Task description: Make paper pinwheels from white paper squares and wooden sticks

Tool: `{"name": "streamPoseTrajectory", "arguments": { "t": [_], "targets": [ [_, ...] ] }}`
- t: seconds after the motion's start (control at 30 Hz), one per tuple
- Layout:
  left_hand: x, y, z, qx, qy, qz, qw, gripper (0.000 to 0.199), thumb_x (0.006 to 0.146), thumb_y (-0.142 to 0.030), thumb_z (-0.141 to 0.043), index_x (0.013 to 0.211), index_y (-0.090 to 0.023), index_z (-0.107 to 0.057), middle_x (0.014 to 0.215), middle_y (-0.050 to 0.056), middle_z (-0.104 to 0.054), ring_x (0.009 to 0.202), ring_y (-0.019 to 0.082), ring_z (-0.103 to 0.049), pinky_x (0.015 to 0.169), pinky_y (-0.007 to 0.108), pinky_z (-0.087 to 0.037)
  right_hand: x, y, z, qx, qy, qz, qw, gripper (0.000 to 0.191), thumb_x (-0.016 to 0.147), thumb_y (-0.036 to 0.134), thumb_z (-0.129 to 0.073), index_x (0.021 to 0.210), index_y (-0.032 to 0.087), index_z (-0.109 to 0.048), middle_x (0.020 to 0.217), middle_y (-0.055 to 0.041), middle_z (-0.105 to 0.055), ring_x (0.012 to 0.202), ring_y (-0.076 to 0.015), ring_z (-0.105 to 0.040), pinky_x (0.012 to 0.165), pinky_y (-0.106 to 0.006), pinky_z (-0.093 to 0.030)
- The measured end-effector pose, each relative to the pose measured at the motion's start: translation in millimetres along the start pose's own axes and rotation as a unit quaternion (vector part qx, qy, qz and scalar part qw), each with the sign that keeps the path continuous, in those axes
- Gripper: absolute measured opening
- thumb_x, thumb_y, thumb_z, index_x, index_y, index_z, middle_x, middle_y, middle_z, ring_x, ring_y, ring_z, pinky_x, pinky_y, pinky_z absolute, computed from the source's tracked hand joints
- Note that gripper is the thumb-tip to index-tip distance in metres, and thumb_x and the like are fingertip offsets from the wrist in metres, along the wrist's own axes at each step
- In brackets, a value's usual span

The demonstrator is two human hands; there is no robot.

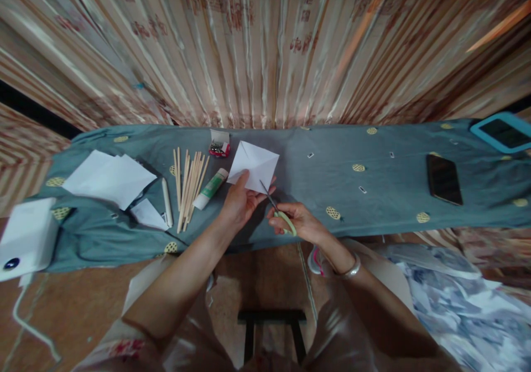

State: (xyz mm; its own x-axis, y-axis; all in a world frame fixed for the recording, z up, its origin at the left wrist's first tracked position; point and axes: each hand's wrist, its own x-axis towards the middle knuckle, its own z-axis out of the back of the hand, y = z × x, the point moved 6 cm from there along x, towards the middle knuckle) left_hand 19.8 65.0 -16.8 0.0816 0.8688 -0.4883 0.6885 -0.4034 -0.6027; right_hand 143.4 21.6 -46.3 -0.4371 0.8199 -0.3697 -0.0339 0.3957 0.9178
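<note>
A square sheet of white paper (259, 164) with diagonal crease lines is gripped by my left hand (240, 199), thumb on top and fingers beneath. My right hand (299, 220) holds a pair of scissors (286, 222) with pale green handles. Their dark blades reach the paper's lower right corner; whether they are cutting into it I cannot tell. Left of the paper lies a green and white glue stick (211, 189). Just behind that sits an open small red box (219, 149) with small metal pieces inside.
Wooden sticks (191, 189), a white pen-like stick (166, 201) and white paper sheets (108, 177) lie to the left on the green cloth (323, 178). A white device (27, 239) stands at the left end. Rightward are a dark phone (443, 179) and a blue-framed tablet (504, 133).
</note>
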Motion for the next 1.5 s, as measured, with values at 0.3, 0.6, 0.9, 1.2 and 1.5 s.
{"name": "streamPoseTrajectory", "arguments": {
  "t": [0.3,0.6,0.9,1.2,1.5],
  "targets": [
    [-1.5,8.3,-1.4,0.015,0.006,0.019,1.000,0.030,0.101,-0.022,-0.039,0.121,-0.014,-0.060,0.097,0.011,-0.077,0.096,0.026,-0.075,0.094,0.046,-0.059,1.8,-0.4,-0.1,0.002,-0.010,-0.004,1.000,0.055,0.056,0.065,-0.083,0.076,0.017,-0.066,0.055,0.0042,-0.061,0.050,-0.0076,-0.053,0.049,-0.021,-0.042],
    [-1.5,8.6,-1.2,0.017,0.002,0.020,1.000,0.026,0.100,-0.023,-0.043,0.116,-0.013,-0.060,0.104,0.014,-0.075,0.098,0.026,-0.075,0.094,0.047,-0.059,1.8,0.5,0.0,0.002,-0.012,0.014,1.000,0.049,0.059,0.060,-0.084,0.076,0.017,-0.065,0.054,0.0037,-0.061,0.049,-0.0079,-0.051,0.048,-0.021,-0.040],
    [-3.3,10.0,-1.9,0.011,-0.002,0.024,1.000,0.026,0.100,-0.022,-0.043,0.116,-0.010,-0.060,0.105,0.016,-0.075,0.097,0.028,-0.075,0.097,0.049,-0.057,3.3,-1.8,2.4,-0.005,-0.024,0.016,1.000,0.049,0.059,0.061,-0.084,0.074,0.017,-0.066,0.052,0.0037,-0.061,0.048,-0.0079,-0.052,0.048,-0.021,-0.041],
    [-2.7,11.2,0.0,0.006,0.002,0.025,1.000,0.032,0.101,-0.024,-0.043,0.126,-0.010,-0.058,0.114,0.018,-0.073,0.100,0.028,-0.074,0.099,0.050,-0.056,4.3,1.5,0.4,0.009,-0.020,0.013,1.000,0.047,0.056,0.057,-0.087,0.071,0.018,-0.065,0.050,0.0046,-0.058,0.046,-0.0081,-0.050,0.048,-0.022,-0.040],
    [-0.8,-0.8,1.3,0.021,-0.005,0.007,1.000,0.028,0.098,-0.022,-0.048,0.120,-0.014,-0.062,0.102,0.011,-0.075,0.092,0.023,-0.074,0.094,0.045,-0.058,0.3,3.6,-1.5,0.003,-0.003,-0.001,1.000,0.053,0.056,0.062,-0.085,0.075,0.018,-0.065,0.055,0.0039,-0.063,0.049,-0.0076,-0.052,0.047,-0.020,-0.040]
  ]
}}
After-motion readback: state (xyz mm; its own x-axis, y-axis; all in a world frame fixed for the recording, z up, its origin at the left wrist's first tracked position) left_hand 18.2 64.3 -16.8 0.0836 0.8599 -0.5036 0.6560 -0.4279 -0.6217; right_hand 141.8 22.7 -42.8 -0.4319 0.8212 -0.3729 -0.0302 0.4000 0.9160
